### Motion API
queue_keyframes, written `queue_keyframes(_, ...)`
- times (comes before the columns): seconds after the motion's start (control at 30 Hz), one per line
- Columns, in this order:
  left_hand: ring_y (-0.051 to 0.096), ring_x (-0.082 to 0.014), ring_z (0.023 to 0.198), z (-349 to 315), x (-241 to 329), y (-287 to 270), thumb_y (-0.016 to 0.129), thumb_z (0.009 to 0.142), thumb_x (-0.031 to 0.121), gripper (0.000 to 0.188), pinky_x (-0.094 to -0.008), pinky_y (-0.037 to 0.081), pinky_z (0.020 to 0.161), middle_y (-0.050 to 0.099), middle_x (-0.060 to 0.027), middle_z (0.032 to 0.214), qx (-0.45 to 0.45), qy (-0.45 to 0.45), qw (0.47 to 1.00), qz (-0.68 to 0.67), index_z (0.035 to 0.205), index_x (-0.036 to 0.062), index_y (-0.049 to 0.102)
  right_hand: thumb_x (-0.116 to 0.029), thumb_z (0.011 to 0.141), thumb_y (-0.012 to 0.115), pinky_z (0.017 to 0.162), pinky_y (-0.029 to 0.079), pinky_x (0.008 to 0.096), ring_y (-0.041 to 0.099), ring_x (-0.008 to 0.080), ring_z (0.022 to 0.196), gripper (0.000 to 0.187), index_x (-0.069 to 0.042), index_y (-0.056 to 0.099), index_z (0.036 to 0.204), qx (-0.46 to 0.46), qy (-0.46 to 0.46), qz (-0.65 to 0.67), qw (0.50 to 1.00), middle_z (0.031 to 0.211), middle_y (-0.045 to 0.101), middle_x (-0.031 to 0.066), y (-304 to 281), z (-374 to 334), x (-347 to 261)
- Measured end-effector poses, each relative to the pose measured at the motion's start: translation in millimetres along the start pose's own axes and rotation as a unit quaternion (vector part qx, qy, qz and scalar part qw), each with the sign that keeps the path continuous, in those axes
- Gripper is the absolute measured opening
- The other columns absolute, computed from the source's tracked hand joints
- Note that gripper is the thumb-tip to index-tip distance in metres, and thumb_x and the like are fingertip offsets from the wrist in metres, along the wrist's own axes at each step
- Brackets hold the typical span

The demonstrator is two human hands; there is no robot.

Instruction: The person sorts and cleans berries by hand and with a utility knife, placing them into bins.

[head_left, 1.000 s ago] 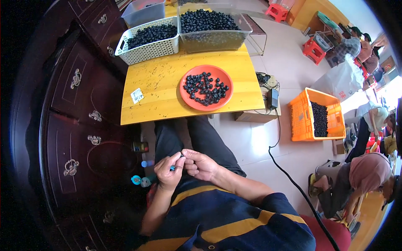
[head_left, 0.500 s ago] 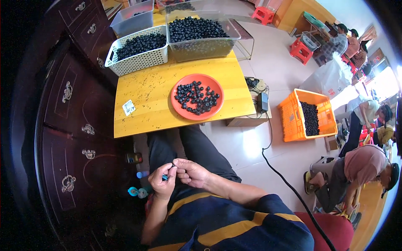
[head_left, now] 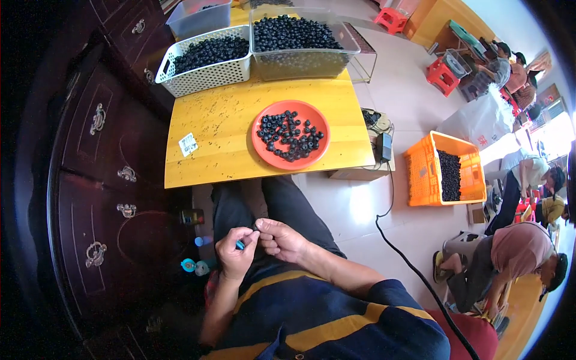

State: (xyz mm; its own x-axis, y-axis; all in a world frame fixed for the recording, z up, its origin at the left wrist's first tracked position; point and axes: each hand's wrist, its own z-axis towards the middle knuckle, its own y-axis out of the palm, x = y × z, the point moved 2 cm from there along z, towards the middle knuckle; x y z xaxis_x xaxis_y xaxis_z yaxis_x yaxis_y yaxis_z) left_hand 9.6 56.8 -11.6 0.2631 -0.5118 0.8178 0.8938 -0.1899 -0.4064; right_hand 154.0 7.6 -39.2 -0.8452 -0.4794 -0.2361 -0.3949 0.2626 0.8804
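Observation:
Above my lap, my left hand is closed around a slim blue object, mostly hidden by the fingers. Its fingertips meet those of my right hand, which is closed in a pinch. A tiny dark piece shows where they meet, too small to make out fully. Beyond my hands, an orange-red plate rests on the yellow tabletop. Black round pieces that look like beads are scattered in it.
A white perforated basket and a clear bin, both full of black pieces, stand at the table's far side. Dark drawers flank my left. Rightward are an orange crate, a black cable and a bending person.
The table and plate sit slightly higher and further right in view. My hands stay together, with the fingertips shifted a little; the blue object remains in my left hand.

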Motion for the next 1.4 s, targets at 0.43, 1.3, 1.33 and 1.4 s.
queue_keyframes(0.43, 0.057, -0.0121, 0.065, 27.3, 4.1, -11.4, 0.057, 0.099, 0.015, 0.015, -0.0289, 0.048, 0.061, 0.058, -0.0049, 0.073, -0.145, -0.136, 0.978, -0.066, 0.094, 0.0012, 0.058, -0.034, 0.100, 0.063, 0.043, 0.022, 0.0180, 0.029, 0.0026, 0.052, 0.021, -0.013, 0.058, 0.099, -0.027, -0.029, -0.021, 0.999, 0.065, 0.034, -0.0095, 0.7, -7.7, -22.8)
queue_keyframes(1.3, 0.067, -0.0342, 0.066, 33.7, 18.5, -7.9, 0.070, 0.089, 0.037, 0.034, -0.0449, 0.050, 0.056, 0.065, -0.0130, 0.072, -0.221, 0.025, 0.965, 0.141, 0.079, 0.0069, 0.057, -0.018, 0.098, 0.064, 0.045, 0.031, 0.0166, 0.038, 0.0025, 0.054, 0.011, -0.011, 0.058, 0.104, -0.082, -0.008, 0.009, 0.997, 0.078, 0.051, -0.0045, -13.9, -7.4, -12.3)
queue_keyframes(1.33, 0.067, -0.0343, 0.066, 33.6, 17.7, -7.0, 0.070, 0.089, 0.036, 0.034, -0.0453, 0.050, 0.056, 0.065, -0.0131, 0.072, -0.227, 0.030, 0.963, 0.145, 0.080, 0.0068, 0.057, -0.018, 0.098, 0.064, 0.044, 0.030, 0.0164, 0.038, 0.0021, 0.054, 0.012, -0.011, 0.055, 0.101, -0.066, 0.001, -0.002, 0.998, 0.077, 0.049, -0.0050, -14.2, -8.0, -12.5)
queue_keyframes(1.4, 0.067, -0.0344, 0.066, 34.2, 14.4, -7.4, 0.071, 0.089, 0.036, 0.034, -0.0454, 0.050, 0.056, 0.065, -0.0130, 0.072, -0.225, 0.026, 0.964, 0.143, 0.080, 0.0068, 0.057, -0.020, 0.098, 0.064, 0.043, 0.028, 0.0161, 0.036, 0.0017, 0.053, 0.013, -0.011, 0.055, 0.101, -0.043, 0.009, -0.005, 0.999, 0.075, 0.047, -0.0060, -11.3, -8.6, -12.1)
